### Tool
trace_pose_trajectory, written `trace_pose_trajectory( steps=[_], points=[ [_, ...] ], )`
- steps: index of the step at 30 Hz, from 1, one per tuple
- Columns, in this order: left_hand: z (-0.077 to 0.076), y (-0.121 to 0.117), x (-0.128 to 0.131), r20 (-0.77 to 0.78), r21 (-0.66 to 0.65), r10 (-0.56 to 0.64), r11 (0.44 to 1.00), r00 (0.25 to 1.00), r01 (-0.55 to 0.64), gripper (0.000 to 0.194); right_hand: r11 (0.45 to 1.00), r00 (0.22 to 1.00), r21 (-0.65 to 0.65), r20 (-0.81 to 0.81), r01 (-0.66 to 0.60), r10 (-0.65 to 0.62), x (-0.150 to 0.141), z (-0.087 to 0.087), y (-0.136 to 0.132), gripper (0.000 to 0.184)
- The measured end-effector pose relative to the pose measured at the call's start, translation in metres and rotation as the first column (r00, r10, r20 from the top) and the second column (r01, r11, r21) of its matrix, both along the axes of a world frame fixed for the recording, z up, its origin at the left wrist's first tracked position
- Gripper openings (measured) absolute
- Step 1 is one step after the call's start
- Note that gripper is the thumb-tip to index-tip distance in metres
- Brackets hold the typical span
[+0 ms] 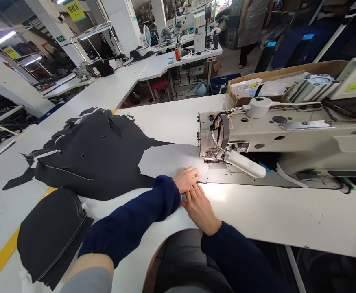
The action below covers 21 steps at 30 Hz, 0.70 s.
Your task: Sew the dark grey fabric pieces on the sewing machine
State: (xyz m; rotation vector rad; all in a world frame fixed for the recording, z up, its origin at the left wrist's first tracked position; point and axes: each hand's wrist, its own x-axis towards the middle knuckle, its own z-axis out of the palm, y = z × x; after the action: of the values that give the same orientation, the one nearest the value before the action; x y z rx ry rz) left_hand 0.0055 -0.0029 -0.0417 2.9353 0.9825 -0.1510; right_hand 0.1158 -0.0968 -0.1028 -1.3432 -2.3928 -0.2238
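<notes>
My left hand (186, 179) lies flat on a grey fabric piece (165, 160), fingers stretched toward the needle area of the sewing machine (287, 134). My right hand (199, 208) rests just behind it on the fabric's near edge, fingers straight and together. The grey piece runs under the presser foot (212, 154) and joins a spread of black fabric (95, 154) to the left. Both arms wear dark blue sleeves.
A stack of black stitched pieces (51, 236) lies at the near left by a yellow table stripe (1, 258). A cardboard box (257, 81) stands behind the machine. Another sewing station (193, 28) and a standing person (252, 20) are at the back.
</notes>
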Motion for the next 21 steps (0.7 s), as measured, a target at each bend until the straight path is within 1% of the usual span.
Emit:
trace_pose_trajectory(
  steps=[2,6,12,17,21],
  points=[
    [0.0,0.002,0.004,-0.022,0.029,0.026,0.999,0.999,-0.025,0.021,1.0,1.0,-0.011,0.02,0.003,-0.003,0.001,0.001,0.006,0.046],
    [0.003,0.009,0.011,-0.054,0.023,0.032,0.999,0.998,-0.031,0.016,1.0,0.999,-0.017,0.039,0.003,-0.002,0.004,-0.001,0.017,0.042],
    [0.004,0.021,0.018,-0.075,0.002,0.056,0.998,0.996,-0.056,0.019,1.0,0.999,-0.008,0.046,0.022,-0.022,0.008,-0.006,0.033,0.038],
    [0.006,0.031,0.024,-0.078,-0.028,0.08,0.996,0.994,-0.082,0.023,1.0,0.999,-0.018,0.05,0.006,-0.005,0.012,-0.006,0.046,0.036],
    [0.004,0.04,0.028,-0.066,-0.027,0.114,0.993,0.991,-0.116,0.026,0.999,0.999,-0.034,0.05,0.014,-0.012,0.015,-0.005,0.056,0.037]
  ],
)
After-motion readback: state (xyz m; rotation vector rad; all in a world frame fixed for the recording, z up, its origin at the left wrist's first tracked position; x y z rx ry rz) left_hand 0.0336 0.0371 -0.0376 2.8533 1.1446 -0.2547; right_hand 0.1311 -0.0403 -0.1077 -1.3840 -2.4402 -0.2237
